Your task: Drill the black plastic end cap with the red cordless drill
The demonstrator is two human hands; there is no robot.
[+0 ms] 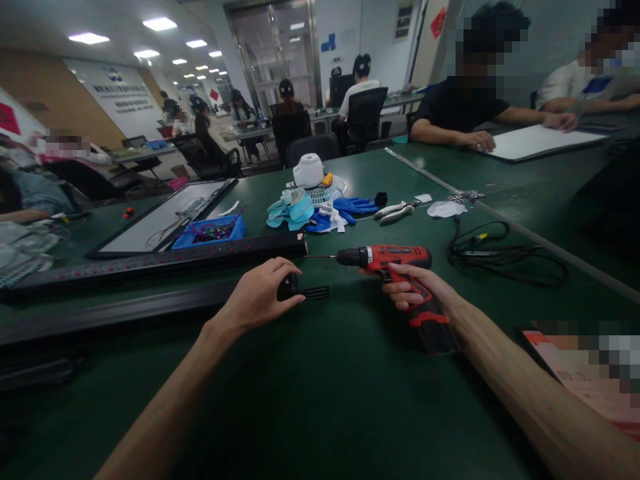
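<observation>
My right hand [413,287] is wrapped round the grip of a red and black cordless drill [400,256]. A long thin bit [320,257] points left from its chuck, the tip close to the end of a long black bar [240,247] with red dots along it. Between the thumb and fingers of my left hand [260,290] is a small black part with flat prongs [316,293]; my fingers hide some of it. Beside that hand lies a second long black bar [150,303], its right end partly behind the hand.
Beyond the bars are a blue tray of small parts [240,229], light blue fan blades [291,210], a white fan housing [307,171], blue gloves [353,205] and pliers [397,212]. A black cable [505,257] lies coiled at right. A co-worker's hands rest on a white panel [545,141].
</observation>
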